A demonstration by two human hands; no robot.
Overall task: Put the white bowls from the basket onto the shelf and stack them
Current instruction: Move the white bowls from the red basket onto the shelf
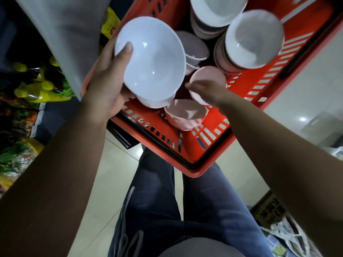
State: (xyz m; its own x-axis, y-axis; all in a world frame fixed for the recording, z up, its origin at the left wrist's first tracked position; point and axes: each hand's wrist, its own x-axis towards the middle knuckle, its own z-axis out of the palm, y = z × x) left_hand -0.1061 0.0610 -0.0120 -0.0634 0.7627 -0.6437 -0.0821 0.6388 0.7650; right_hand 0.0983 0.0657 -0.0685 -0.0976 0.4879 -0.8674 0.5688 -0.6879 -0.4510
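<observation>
Dark blue trousers [157, 201] lie nearest, above pale floor tiles. Beyond them is a red slotted plastic basket [194, 171]. A pale pink bowl [185, 114] rests inside its near wall. The left hand [107, 80] grips a glossy white round bowl [154, 62], thumb over the rim, held above the basket's left edge. The right hand [206, 89], slightly blurred, curls its fingers round a small tilted pink bowl [207, 75] inside the basket. Farther in stand two stacks of white bowls [254, 39]. A grey shelf edge [61, 34] is at far left.
</observation>
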